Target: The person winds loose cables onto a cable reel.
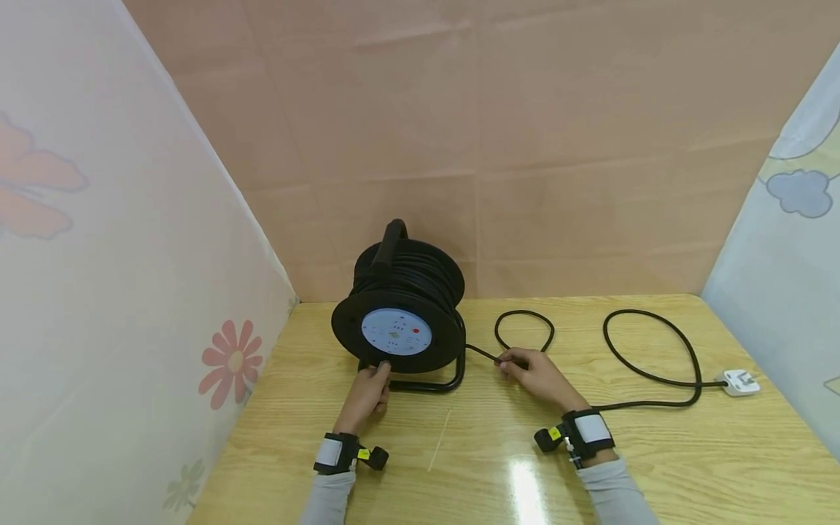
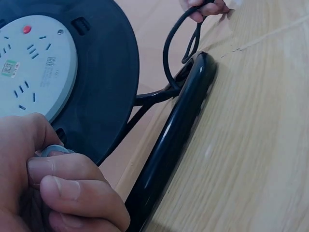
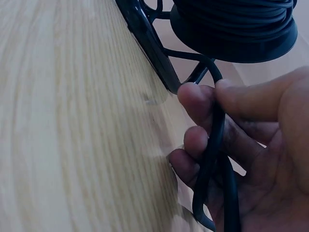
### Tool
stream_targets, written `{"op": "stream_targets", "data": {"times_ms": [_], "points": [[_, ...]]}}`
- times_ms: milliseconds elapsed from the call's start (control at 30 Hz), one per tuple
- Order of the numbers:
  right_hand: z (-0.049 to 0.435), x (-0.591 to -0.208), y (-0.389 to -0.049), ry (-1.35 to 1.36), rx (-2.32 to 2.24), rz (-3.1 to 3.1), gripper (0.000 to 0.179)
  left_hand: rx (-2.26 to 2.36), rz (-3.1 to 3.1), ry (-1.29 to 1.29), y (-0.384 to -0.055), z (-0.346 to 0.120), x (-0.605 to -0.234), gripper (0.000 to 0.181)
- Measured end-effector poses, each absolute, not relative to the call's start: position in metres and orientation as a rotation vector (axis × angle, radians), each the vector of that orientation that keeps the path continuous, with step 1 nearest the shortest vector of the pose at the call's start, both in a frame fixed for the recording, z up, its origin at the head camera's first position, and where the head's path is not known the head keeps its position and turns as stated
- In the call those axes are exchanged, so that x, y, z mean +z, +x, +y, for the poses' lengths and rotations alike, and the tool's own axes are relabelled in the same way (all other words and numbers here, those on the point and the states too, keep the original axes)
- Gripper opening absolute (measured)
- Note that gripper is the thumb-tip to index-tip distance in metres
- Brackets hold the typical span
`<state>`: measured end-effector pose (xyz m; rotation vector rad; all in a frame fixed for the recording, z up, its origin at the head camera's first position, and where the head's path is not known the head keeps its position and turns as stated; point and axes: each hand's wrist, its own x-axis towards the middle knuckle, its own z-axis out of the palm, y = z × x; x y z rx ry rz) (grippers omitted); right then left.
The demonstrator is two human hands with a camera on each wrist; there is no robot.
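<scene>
A black cable reel (image 1: 453, 332) stands on the table, its round face bearing a pale socket panel (image 1: 397, 332) with a red button. At the lower edge of that face, my left hand (image 1: 367, 394) grips a small grey knob (image 2: 55, 149), with thumb and curled fingers around it. To the right of the reel, my right hand (image 1: 539, 375) pinches the black cable (image 3: 218, 121) between thumb and forefinger. From there the cable runs left to the reel, which carries many turns of it. More cable passes through the palm in the right wrist view.
The reel rests on a black tubular frame (image 1: 426, 388) and has a carrying handle (image 1: 390, 244) on top. Loose cable loops (image 1: 682, 339) lie on the right of the wooden table (image 1: 485, 467), ending in a white plug (image 1: 741, 382). A tan backdrop (image 1: 525, 160) rises behind.
</scene>
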<state>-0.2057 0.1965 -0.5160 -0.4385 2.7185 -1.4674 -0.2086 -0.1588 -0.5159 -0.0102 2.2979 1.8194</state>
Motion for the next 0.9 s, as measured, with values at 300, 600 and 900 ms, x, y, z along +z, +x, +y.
{"op": "stream_targets", "data": {"times_ms": [300,600,900], "points": [[0.2,-0.523,-0.211,-0.482,-1.43,2.775,0.019,1.841,2.28,-0.035,-0.211,-0.164,-0.512,0.045],[0.198,-0.526,-0.211,-0.496,-1.452,2.785,0.017,1.865,2.279,-0.046,-0.21,-0.171,-0.511,0.045],[0.195,-0.527,-0.212,-0.507,-1.428,2.849,0.019,1.905,2.274,-0.081,-0.211,-0.177,-0.507,0.046]]}}
